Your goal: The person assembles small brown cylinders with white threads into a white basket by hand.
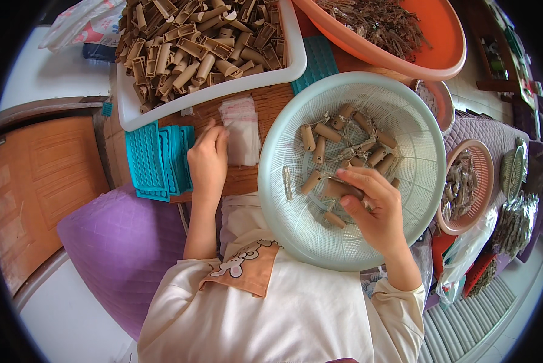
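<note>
Holds a brown tube (340, 189) right of centre in the frame, between the thumb and partly bent fingers (368, 180) of the right hand (377, 207), over a pale green basket (426, 148) of similar tubes (328, 132). Curls the left hand (207, 158) loosely left of centre, near white packets (242, 136) on the worktop (275, 104), impossible to tell whether gripping anything. Includes blue moulded sheets (145, 162) at left and a white tray (292, 60) at upper left.

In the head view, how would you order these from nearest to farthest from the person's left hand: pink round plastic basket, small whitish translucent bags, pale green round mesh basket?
From the left hand:
1. Small whitish translucent bags: just right of its fingers.
2. Pale green round mesh basket: farther right.
3. Pink round plastic basket: far right, beyond the green one.
</note>
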Available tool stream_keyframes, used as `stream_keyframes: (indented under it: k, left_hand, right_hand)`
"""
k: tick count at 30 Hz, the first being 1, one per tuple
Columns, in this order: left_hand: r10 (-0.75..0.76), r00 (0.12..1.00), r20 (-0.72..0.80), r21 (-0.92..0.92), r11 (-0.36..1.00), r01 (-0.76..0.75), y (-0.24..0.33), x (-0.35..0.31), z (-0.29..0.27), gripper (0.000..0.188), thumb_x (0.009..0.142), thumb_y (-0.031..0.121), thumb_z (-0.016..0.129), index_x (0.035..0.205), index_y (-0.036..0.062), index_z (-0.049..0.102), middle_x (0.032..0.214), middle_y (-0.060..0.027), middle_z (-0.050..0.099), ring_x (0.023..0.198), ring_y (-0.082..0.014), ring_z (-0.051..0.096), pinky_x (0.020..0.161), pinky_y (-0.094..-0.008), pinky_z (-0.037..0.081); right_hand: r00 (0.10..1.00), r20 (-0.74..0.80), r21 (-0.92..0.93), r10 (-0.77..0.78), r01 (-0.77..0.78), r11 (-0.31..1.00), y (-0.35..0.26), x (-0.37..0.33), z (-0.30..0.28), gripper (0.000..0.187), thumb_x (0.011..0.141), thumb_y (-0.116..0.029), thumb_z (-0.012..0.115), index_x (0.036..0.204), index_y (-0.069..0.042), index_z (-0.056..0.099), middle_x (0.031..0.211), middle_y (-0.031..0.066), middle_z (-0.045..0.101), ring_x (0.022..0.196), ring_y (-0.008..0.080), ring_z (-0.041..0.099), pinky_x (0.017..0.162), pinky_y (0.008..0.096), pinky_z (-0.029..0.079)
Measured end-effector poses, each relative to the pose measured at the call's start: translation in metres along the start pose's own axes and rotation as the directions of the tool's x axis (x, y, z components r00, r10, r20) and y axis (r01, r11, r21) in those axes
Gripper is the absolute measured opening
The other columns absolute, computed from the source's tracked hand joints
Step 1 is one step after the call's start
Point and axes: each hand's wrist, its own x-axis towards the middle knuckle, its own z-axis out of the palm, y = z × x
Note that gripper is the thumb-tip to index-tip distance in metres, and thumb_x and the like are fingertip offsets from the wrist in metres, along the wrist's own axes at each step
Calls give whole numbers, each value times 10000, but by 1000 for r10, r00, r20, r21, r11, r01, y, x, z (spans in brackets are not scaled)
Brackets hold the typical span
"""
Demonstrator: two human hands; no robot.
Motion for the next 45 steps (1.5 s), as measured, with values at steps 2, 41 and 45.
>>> stream_keyframes:
  k: [2,41,45]
  left_hand:
    - [84,989,-119,-54,994,-91,1,0,-5,91,784,80,569,797,-10,575,842,-166,620,719,-276,618,616,-319,486]
    - [328,677,659,-612,757,228,123,-19,-37,405,701,105,675,1084,49,556,807,-102,648,773,-170,642,674,-253,498]
    - [362,703,611,-640,749,171,123,-18,-35,376,688,112,686,1041,41,578,864,-105,640,812,-190,633,685,-261,498]
  right_hand:
    - [995,-84,-112,-61,51,992,-6,4,-2,311,701,67,612,1000,-21,605,930,89,562,773,166,591,646,236,489]
    - [998,-37,-207,56,-63,976,-38,15,-32,92,711,-36,611,801,-15,609,649,78,536,554,214,541,507,283,432]
    - [1000,-4,-222,2,-2,975,-32,16,-31,91,710,-35,608,797,-10,605,642,79,533,559,221,544,513,291,438]
